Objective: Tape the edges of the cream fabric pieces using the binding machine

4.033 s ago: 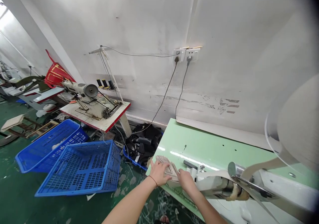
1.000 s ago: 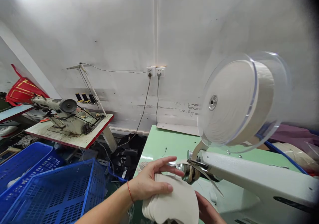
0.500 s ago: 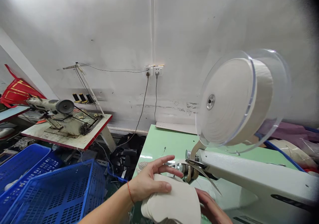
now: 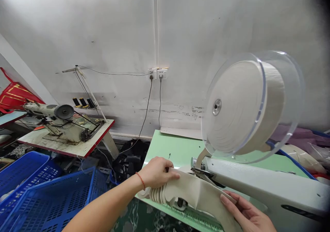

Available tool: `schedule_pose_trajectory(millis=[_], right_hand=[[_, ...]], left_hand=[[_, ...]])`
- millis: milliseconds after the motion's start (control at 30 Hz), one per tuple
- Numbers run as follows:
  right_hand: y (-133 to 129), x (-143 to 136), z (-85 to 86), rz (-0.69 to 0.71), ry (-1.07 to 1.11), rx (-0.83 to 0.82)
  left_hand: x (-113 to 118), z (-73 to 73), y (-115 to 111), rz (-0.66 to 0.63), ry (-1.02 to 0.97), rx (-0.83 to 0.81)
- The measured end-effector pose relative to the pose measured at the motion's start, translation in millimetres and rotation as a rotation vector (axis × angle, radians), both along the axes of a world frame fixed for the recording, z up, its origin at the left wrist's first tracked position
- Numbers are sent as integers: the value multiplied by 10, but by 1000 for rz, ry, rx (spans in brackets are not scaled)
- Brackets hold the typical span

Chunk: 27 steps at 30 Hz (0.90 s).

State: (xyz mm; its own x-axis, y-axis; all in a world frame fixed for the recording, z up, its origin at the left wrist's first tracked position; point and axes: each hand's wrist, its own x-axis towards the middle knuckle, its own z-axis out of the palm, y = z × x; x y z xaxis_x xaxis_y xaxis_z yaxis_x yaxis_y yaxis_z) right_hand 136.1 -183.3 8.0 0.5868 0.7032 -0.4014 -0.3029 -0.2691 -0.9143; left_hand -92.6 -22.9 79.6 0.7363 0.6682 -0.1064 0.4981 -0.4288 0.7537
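A curved off-white fabric piece (image 4: 189, 192) stretches between my two hands in front of the machine. My left hand (image 4: 158, 173) pinches its left end between thumb and fingers. At the lower right, my right hand (image 4: 244, 209) grips the other end, thumb on top. Several more such pieces (image 4: 156, 194) lie fanned in a stack just below my left hand. Behind the fabric, a pale tape (image 4: 202, 156) runs from a large clear-sided reel (image 4: 235, 104) down to the metal guide (image 4: 202, 171) on the white machine arm (image 4: 247, 177).
The green table (image 4: 177, 144) carries the machine. To the left are blue plastic crates (image 4: 59, 194) and an older sewing machine (image 4: 67, 122) on a red-edged table, with black thread spools (image 4: 84, 103) behind it. Power cords (image 4: 148, 108) hang from a wall socket.
My hands have moved apart, the right one down to the right. A fabric piece that lay on the bunched stack is now spread out between them. My left hand has closed on its edge.
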Motion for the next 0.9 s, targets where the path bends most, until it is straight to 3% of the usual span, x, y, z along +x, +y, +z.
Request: schedule_pose_trajectory(millis=[133,333,500,700,800,900], right_hand=[[130,-137,-84,-110,177,52],[260,-141,-126,-196,264,105],[313,-54,-224,-201,295,116],[481,27,-321,-293,359,149],[524,52,-303,-307,413,148],[410,-48,-378,-318,477,150]], left_hand=[[101,-322,240,-108,-85,-289],[153,-664,362,-123,-196,-518],[203,-753,410,-125,-257,-643],[341,-860,467,7,-257,-808],[342,-964,383,58,-294,-821],[202,-1016,191,85,-356,-818]])
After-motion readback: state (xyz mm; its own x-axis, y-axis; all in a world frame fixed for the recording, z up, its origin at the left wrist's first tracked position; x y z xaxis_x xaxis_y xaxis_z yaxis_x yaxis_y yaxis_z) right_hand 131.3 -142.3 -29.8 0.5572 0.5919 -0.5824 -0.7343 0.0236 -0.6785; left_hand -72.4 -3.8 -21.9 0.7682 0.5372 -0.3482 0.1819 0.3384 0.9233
